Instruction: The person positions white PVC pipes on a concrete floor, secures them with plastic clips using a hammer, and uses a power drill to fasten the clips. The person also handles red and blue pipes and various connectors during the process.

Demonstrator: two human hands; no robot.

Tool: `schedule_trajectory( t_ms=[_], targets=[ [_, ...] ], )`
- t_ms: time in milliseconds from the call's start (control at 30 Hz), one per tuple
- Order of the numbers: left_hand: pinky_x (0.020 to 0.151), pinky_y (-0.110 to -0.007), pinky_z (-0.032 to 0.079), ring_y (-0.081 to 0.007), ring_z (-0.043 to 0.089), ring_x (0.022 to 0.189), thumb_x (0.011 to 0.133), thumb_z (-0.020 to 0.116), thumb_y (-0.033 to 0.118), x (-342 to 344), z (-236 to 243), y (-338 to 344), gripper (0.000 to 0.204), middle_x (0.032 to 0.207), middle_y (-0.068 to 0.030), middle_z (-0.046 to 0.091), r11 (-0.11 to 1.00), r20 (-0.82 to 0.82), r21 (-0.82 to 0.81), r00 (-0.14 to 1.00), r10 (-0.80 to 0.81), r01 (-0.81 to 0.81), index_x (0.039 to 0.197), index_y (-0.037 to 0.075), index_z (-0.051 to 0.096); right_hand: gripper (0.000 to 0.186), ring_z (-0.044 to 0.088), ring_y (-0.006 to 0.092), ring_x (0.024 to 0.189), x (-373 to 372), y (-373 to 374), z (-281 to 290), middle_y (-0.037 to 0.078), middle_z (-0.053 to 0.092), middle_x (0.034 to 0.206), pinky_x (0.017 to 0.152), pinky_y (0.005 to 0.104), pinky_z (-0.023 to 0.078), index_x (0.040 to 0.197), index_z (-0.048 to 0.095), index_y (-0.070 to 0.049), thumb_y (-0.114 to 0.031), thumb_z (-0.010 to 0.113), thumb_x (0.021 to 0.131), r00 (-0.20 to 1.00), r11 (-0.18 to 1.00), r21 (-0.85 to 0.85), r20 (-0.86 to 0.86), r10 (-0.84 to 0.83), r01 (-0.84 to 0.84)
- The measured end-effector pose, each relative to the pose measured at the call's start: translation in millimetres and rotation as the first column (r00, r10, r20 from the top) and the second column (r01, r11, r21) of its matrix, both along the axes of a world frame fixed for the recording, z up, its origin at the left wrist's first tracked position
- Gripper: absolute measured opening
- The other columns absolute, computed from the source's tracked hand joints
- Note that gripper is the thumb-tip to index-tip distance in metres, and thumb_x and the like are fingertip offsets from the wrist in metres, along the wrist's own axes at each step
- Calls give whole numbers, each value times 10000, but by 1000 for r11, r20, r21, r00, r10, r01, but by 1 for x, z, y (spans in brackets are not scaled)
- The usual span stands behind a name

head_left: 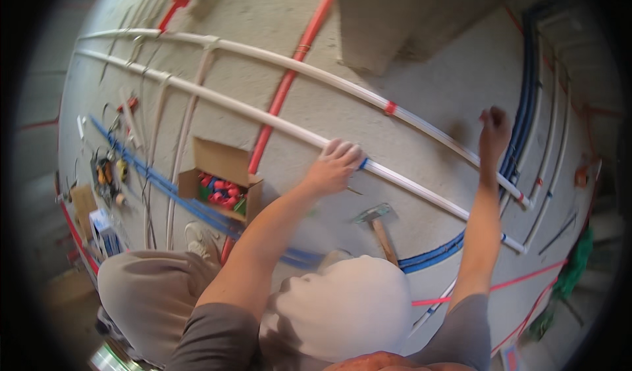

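My left hand (pixel 337 165) is closed over the nearer white pipe (pixel 421 193), its fingers bent across the top beside a blue band (pixel 363 163). Off to the right, my right hand (pixel 495 135) is raised above the floor near the end of the farther white pipe (pixel 434 132). Its fingers are curled together, and a small reddish spot shows at them, too small to name. A red band (pixel 390 108) circles the farther pipe. On the floor between my arms lies a hammer (pixel 374 214) with a wooden handle.
An open cardboard box (pixel 220 152) of red fittings stands left of my left forearm. A red pipe (pixel 280 104) crosses under the white pipes. Blue pipes (pixel 431 256) curve along the floor to the right. Tools (pixel 104 173) lie at far left; a concrete block (pixel 375 28) stands ahead.
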State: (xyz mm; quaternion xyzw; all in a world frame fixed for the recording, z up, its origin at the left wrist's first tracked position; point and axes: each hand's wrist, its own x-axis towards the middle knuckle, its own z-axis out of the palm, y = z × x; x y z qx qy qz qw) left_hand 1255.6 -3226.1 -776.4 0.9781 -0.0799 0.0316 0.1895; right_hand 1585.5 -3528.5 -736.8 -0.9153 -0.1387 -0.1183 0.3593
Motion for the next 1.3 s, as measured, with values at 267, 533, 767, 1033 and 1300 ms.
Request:
schedule_trajectory(
  t_ms=[267, 533, 767, 1033, 1300],
  targets=[
    [1288, -531, 243, -310, 415, 1469, 864, 677, 179, -5, 22, -5, 505, 1487, -109, 539, 999, -2, 36, 1000, 21, -21, 1349, 42, 656, 190, 698, 202, 777, -197, 228, 1, 116, 721, 873, 749, 341, 559, 1060, 690, 7, -33, 724, 878, 797, 839, 417, -339, 499, -348],
    [1127, -545, 354, -366, 558, 1265, 872, 742, 129, -130, 129, 38, 335, 1251, -142, 652, 769, 265, -165, 723, 638, -617, 1193, 53, 684, 192, 724, 226, 788, -193, 399, -20, 132, 744, 849, 750, 370, 578, 964, 726, -5, -109, 789, 816, 675, 802, 293, -434, 597, -521],
    [931, -461, 522, -388, 656, 1066, 831, 766, 72, -214, 128, 151, 254, 1074, -180, 680, 322, -255, -231, 376, 891, -918, 1066, -17, 736, 558, 717, 367, 1053, -199, 460, -13, 273, 712, 1178, 917, 420, 565, 1227, 659, 69, -311, 842, 862, 803, 873, 338, -372, 466, -350],
    [740, -435, 548, -357, 674, 894, 812, 694, -13, -198, 115, 85, 170, 906, -139, 664, 711, 221, -332, 681, 698, -620, 979, 2, 717, 212, 619, 182, 964, -293, 163, 33, 91, 640, 1110, 871, 318, 526, 1161, 650, -13, -76, 714, 969, 804, 853, 369, -333, 493, -370],
    [735, -429, 556, -386, 684, 911, 753, 686, -59, -178, 123, 8, 295, 1019, -208, 678, 871, 423, -304, 764, 487, -386, 1046, -26, 694, 357, 553, 388, 1207, -406, -30, 18, 185, 576, 1282, 1050, 464, 457, 1242, 624, -29, -62, 742, 908, 928, 937, -266, -351, 124, -226]
  ],
)
